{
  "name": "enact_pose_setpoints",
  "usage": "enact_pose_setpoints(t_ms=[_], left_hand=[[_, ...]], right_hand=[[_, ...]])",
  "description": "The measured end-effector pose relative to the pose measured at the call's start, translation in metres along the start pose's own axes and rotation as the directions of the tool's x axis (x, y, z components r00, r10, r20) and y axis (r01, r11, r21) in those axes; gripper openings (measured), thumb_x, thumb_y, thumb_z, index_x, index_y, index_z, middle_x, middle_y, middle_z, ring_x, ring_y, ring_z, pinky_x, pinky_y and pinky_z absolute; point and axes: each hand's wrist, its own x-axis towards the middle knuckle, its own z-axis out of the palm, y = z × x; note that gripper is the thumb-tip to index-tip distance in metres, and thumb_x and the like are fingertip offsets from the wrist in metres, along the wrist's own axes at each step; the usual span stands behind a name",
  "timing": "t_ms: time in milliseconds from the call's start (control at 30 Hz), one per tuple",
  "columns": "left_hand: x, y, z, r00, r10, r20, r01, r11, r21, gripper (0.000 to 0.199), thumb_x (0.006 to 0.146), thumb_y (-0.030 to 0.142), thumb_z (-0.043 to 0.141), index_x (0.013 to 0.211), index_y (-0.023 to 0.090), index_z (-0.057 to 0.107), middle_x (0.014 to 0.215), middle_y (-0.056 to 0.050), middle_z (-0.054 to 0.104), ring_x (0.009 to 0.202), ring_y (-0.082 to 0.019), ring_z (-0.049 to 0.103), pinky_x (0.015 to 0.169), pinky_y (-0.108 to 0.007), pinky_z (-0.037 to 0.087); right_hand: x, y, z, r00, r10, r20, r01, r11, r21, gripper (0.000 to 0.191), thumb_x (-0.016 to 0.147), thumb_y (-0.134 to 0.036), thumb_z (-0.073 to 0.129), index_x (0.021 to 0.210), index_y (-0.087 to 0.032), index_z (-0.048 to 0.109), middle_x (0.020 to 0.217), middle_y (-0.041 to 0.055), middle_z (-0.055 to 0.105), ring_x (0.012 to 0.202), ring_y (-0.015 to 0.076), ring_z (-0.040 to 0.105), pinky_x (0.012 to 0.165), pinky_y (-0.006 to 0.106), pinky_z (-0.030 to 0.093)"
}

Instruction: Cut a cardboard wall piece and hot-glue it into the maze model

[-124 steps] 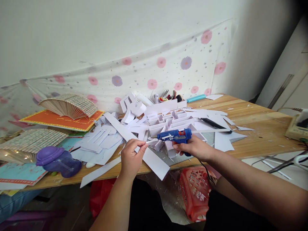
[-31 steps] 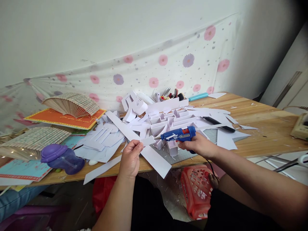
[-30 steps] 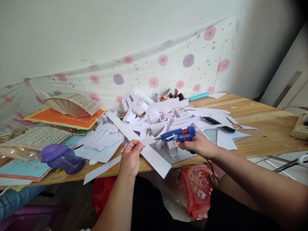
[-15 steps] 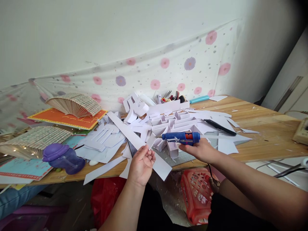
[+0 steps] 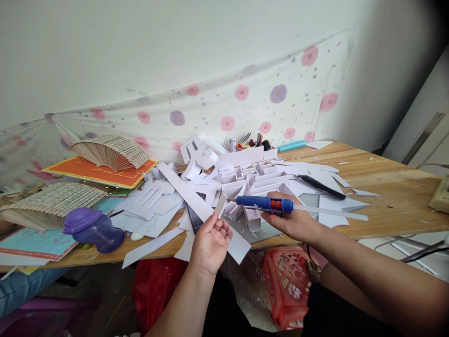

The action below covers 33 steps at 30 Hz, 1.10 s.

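My left hand (image 5: 212, 243) pinches a small white paper piece (image 5: 220, 204) between thumb and fingers, above the table's front edge. A blue hot glue gun (image 5: 264, 204) is in my right hand (image 5: 294, 219), its nozzle pointing left and at or very near the paper piece; I cannot tell whether they touch. A translucent glue stick (image 5: 336, 212) sticks out of the gun's back end. Behind the gun stands a white paper structure of thin upright walls (image 5: 270, 177). A long white strip (image 5: 182, 189) lies slanting behind my left hand.
White paper scraps (image 5: 147, 206) cover much of the wooden table (image 5: 393, 187). A purple cup (image 5: 93, 229) and folded fans (image 5: 108, 152) are at left. A black cutter (image 5: 321, 186) lies at right. Below are a red plastic basket (image 5: 286, 285) and a red bag (image 5: 157, 290).
The glue gun has tilted slightly, and its glue stick now shows plainly behind it. My left hand has shifted a little to the right with the paper piece.
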Motion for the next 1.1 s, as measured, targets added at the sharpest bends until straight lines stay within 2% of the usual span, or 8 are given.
enact_pose_setpoints(t_ms=[367, 633, 933, 1100], left_hand=[[-0.003, 0.001, 0.003, 1.0, 0.015, -0.021, -0.015, 1.0, -0.01, 0.015, 0.085, 0.02, 0.062, 0.073, 0.014, 0.056, 0.053, 0.005, 0.05, 0.056, -0.009, 0.055, 0.06, -0.025, 0.044], [-0.004, 0.0, 0.006, 0.999, 0.023, -0.041, -0.023, 1.0, -0.009, 0.017, 0.087, 0.02, 0.059, 0.072, 0.014, 0.054, 0.053, 0.005, 0.05, 0.055, -0.009, 0.055, 0.06, -0.026, 0.043], [-0.003, 0.001, 0.006, 0.998, 0.028, -0.052, -0.029, 1.0, -0.011, 0.015, 0.086, 0.02, 0.06, 0.072, 0.015, 0.055, 0.053, 0.006, 0.05, 0.056, -0.009, 0.056, 0.061, -0.026, 0.044], [-0.001, 0.001, 0.003, 0.998, 0.054, -0.042, -0.054, 0.998, 0.013, 0.015, 0.078, 0.02, 0.068, 0.072, 0.016, 0.054, 0.054, 0.006, 0.05, 0.057, -0.009, 0.055, 0.061, -0.025, 0.044]], right_hand=[[-0.002, 0.002, 0.005, 0.996, -0.082, 0.032, 0.085, 0.989, -0.121, 0.016, 0.078, -0.028, 0.052, 0.066, -0.022, 0.044, 0.065, 0.0007, 0.05, 0.062, 0.0147, 0.048, 0.059, 0.028, 0.038], [-0.003, 0.003, 0.011, 0.993, -0.099, 0.059, 0.107, 0.983, -0.147, 0.013, 0.078, -0.028, 0.052, 0.068, -0.021, 0.047, 0.066, 0.0011, 0.051, 0.062, 0.0152, 0.049, 0.059, 0.027, 0.038], [-0.005, 0.001, 0.015, 0.989, -0.086, 0.116, 0.105, 0.98, -0.166, 0.008, 0.075, -0.022, 0.053, 0.07, -0.021, 0.046, 0.068, 0.0006, 0.052, 0.062, 0.0145, 0.049, 0.06, 0.027, 0.037], [-0.005, 0.001, 0.015, 0.993, -0.064, 0.101, 0.079, 0.984, -0.162, 0.007, 0.075, -0.024, 0.053, 0.071, -0.021, 0.047, 0.07, 0.0009, 0.052, 0.063, 0.0146, 0.05, 0.061, 0.027, 0.039]])
